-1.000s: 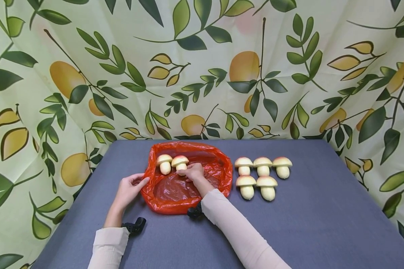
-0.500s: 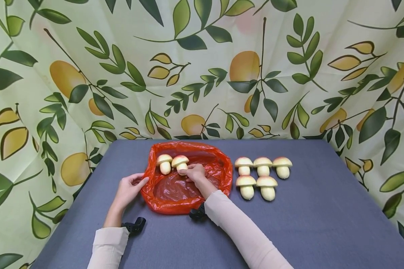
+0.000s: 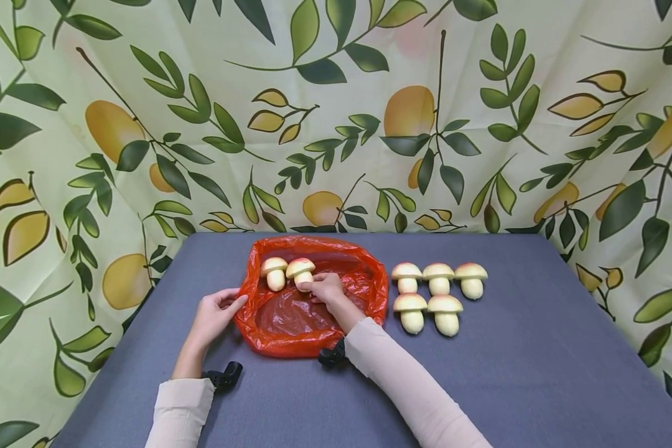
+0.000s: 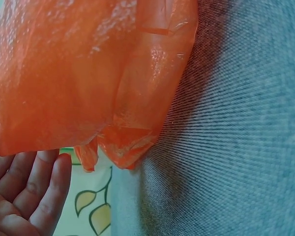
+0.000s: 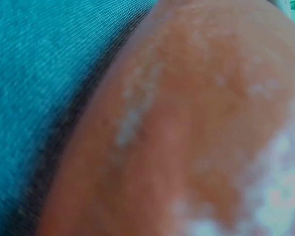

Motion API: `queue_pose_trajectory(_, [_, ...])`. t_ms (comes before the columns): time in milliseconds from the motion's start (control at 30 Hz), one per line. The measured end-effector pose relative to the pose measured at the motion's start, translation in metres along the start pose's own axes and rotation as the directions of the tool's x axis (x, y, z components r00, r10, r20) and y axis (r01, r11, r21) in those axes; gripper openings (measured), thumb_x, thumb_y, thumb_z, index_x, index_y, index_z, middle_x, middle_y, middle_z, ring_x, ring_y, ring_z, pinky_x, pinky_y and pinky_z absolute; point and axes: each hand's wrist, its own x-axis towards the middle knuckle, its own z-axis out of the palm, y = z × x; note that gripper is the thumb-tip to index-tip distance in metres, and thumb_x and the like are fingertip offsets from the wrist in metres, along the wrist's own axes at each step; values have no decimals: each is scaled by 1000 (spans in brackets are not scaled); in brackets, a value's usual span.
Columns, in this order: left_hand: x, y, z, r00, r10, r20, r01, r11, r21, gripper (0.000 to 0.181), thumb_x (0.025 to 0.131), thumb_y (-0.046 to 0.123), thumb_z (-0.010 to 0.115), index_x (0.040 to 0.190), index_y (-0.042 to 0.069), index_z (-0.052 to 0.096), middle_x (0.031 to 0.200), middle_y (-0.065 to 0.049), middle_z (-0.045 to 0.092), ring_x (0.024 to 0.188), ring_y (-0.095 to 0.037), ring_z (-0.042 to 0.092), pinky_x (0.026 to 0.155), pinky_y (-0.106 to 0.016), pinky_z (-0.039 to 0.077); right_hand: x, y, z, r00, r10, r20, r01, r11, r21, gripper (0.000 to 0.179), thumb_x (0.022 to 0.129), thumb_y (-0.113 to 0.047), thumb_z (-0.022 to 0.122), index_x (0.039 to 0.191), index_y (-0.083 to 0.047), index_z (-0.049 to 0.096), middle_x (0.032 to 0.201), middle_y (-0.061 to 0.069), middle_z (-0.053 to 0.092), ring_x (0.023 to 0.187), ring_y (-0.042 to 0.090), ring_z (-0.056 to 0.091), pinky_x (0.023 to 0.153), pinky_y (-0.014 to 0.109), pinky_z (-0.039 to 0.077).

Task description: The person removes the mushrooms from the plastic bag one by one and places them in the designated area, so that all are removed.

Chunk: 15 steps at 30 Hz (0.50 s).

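Note:
A red plastic bag [image 3: 297, 344] lies with its mouth spread wide on the table in the head view. My left hand [image 3: 213, 316] holds the bag's left rim between thumb and fingers; in the left wrist view, several fingers [image 4: 33, 189] of it show below the orange-looking plastic. Inside the bag my right hand [image 3: 326, 287] pinches the stem of a toy mushroom [image 3: 300, 267] with a reddish cap. Just left of that one lies another mushroom [image 3: 274, 274]. The right wrist view is filled by blurred plastic [image 5: 177, 118], which hides the hand there.
Right of the bag, several more mushrooms [image 3: 439, 277] lie in two rows, the nearest close to its rim. A leaf-and-fruit patterned cloth [image 3: 336, 124] hangs behind the grey-blue table [image 3: 526, 348]. Black wrist cameras [image 3: 224, 376] sit on both wrists.
My right forearm has shifted slightly right and its fingers stay at the second mushroom's stem. The left hand and the bag have stayed in place.

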Motion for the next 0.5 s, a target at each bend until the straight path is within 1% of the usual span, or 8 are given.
queue_pose_trajectory(100, [-1,0,0,1000,0,2,0,1000,-5,35,93,17,64,117,-9,64,102,-27,70,72,10,55,68,-11,48,-1,0,-2,1000,-4,17,4,1000,1,39,78,-22,80,107,1,69,76,1,57,60,9,55,56,20,54])
queue_pose_trajectory(200, [-1,0,0,1000,-1,4,1,1000,-1,36,93,17,64,118,-9,63,103,-27,70,72,10,55,68,-11,48,-3,-1,-3,999,-6,36,5,1000,19,40,78,-20,80,108,3,69,78,3,60,61,9,57,63,22,57])
queue_pose_trajectory(300, [-1,0,0,1000,-10,6,10,1000,2,36,92,18,64,118,-8,63,103,-26,70,72,10,55,68,-11,48,-5,-2,-4,999,0,53,-2,999,39,40,77,-19,81,109,3,69,88,7,66,62,7,60,70,24,58])
queue_pose_trajectory(400, [-1,1,-1,1000,-16,10,16,1000,9,37,92,18,64,118,-8,63,103,-26,70,72,10,55,69,-10,48,-6,-2,-5,998,12,70,-15,998,54,40,77,-18,81,109,3,69,100,12,68,64,6,63,74,25,59])
queue_pose_trajectory(500, [0,1,-1,1000,-24,14,24,1000,9,38,92,19,64,119,-8,63,105,-26,70,73,10,55,69,-10,47,-8,-2,-6,996,19,81,-24,998,66,39,77,-18,80,109,2,69,102,13,68,66,7,65,76,26,59])
